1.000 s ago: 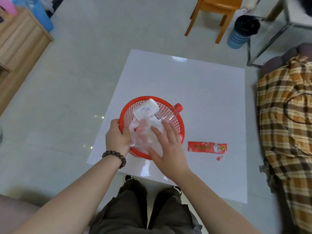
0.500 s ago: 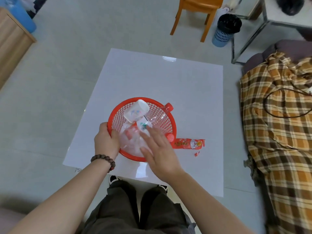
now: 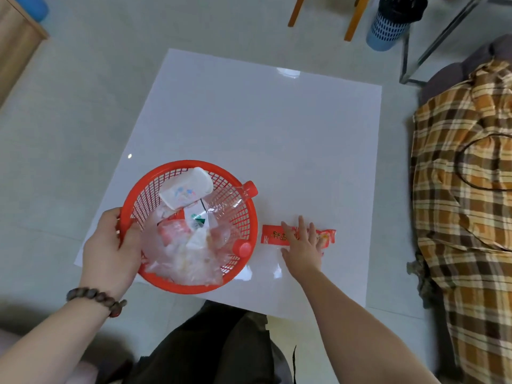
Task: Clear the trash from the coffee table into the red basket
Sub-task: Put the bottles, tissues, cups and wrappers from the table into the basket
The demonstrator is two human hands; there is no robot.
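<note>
Glossy white surface (image 3: 249, 120), red basket (image 3: 155, 176) at its near-left corner, red snack wrapper (image 3: 270, 234) just beside it

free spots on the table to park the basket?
Bare: the table beyond the basket, out to its far edge, and the right strip past the wrapper. Crowded: the near edge, with basket, left hand, and right hand on the wrapper.
</note>
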